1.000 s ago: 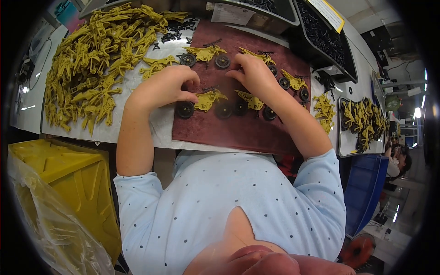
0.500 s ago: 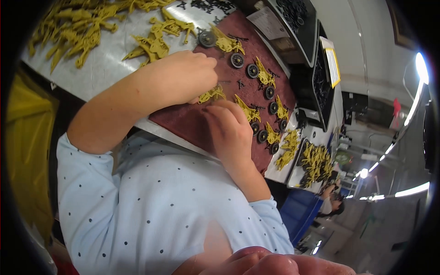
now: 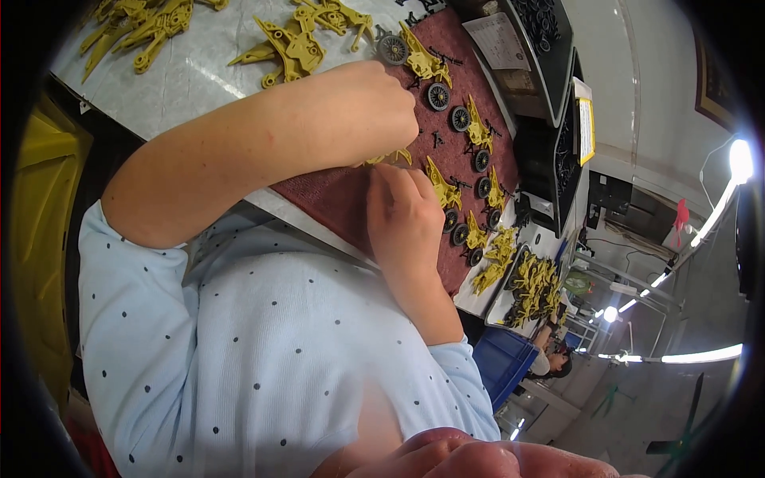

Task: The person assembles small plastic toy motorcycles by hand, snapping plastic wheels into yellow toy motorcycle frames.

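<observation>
Over the maroon cloth (image 3: 319,203), left hand (image 3: 370,111) and right hand (image 3: 409,213) flank a yellow part (image 3: 404,156), both grips hidden from view; light, steady pressure should serve.

A yellow bin (image 3: 36,255) stands at your left, a blue bin (image 3: 502,362) at your right; beyond it are a person (image 3: 541,362) and lamps (image 3: 701,354).

Maroon cloth (image 3: 327,205) is looking matt and rough; the smooth tabletop (image 3: 187,95) is gleaming; yellow plastic parts (image 3: 301,51) are looking semi-matt.
</observation>
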### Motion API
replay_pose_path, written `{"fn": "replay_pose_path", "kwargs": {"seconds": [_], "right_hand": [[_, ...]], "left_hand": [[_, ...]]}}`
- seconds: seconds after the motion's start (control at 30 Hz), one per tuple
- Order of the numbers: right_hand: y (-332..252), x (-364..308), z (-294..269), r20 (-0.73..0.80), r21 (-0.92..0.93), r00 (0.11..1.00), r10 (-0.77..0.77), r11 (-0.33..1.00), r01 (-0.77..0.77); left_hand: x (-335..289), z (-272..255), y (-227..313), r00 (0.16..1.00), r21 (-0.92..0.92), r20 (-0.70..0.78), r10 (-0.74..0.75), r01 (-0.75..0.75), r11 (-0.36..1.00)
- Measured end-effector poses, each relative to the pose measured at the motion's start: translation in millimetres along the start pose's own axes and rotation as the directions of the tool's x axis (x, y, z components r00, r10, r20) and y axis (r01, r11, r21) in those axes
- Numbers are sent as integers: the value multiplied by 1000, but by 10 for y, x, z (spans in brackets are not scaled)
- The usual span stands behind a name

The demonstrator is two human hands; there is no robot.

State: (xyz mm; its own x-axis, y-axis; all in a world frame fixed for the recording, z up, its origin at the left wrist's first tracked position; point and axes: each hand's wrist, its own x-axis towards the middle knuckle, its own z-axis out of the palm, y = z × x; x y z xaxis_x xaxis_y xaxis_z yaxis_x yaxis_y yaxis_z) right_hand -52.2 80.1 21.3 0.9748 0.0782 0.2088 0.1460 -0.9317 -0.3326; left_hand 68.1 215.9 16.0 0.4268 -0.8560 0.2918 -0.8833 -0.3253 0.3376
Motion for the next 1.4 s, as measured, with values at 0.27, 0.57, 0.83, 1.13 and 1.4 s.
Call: {"fn": "replay_pose_path", "kwargs": {"seconds": [0.27, 0.57, 0.83, 1.13, 1.4], "right_hand": [[-165, 74, 27, 127, -140, 991, 44, 990, -26], [-237, 78, 166, 100, -200, 983, 156, 971, -134], [-190, 62, 197, 63, -220, 989, 134, 968, -117], [-93, -92, 128, -21, -10, 993, 120, 993, -120], [-136, -29, 87, -38, -64, 993, 110, 992, -112]], "left_hand": [[86, -65, -55, 981, -32, 192, 21, -15, 999], [102, -66, -57, 977, -1, 213, 28, -29, 1000], [107, -73, -63, 976, 17, 219, 3, -6, 1000], [88, -101, -95, 971, -102, 240, -11, 36, 994], [88, -105, -104, 973, -127, 228, -14, 44, 991]]}}
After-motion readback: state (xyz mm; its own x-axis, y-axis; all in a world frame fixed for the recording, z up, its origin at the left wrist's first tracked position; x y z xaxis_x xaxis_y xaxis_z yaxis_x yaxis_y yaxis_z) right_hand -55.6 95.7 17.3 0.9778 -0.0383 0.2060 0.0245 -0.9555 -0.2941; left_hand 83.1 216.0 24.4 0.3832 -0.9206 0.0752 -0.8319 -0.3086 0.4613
